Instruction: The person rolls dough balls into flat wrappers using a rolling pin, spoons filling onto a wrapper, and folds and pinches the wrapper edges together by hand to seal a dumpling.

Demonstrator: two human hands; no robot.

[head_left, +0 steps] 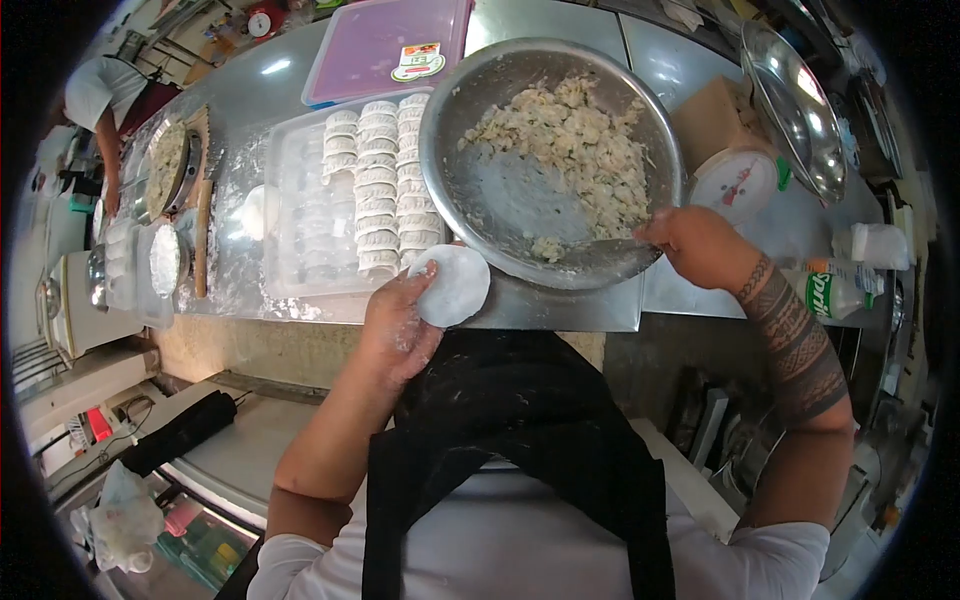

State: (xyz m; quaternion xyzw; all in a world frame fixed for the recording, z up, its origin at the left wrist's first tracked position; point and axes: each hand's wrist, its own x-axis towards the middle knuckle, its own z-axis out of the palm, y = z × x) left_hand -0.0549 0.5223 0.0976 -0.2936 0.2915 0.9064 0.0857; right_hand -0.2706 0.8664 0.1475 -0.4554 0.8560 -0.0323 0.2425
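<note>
My left hand [394, 325] holds a round white dumpling wrapper [456, 287] flat by its left edge, just in front of a big steel bowl [448, 215]. Inside the bowl, pale minced filling [575, 130] with green bits lies heaped along the back and right. At the bowl's right front rim, my right hand [700, 247] is closed around the end of a thin, flat utensil [600, 245]; a small lump of filling sits at its far tip. Left of the bowl, a plastic tray [300, 215] holds rows of pleated dumplings [377, 190].
A purple lid [375, 45] lies behind the tray. A rolling pin [203, 238] rests on the floured steel table [235, 160]. On the right are a dial scale [735, 182], a steel basin [790, 110] and a bottle [830, 292]. At far left, another person's arm [108, 165] reaches the table.
</note>
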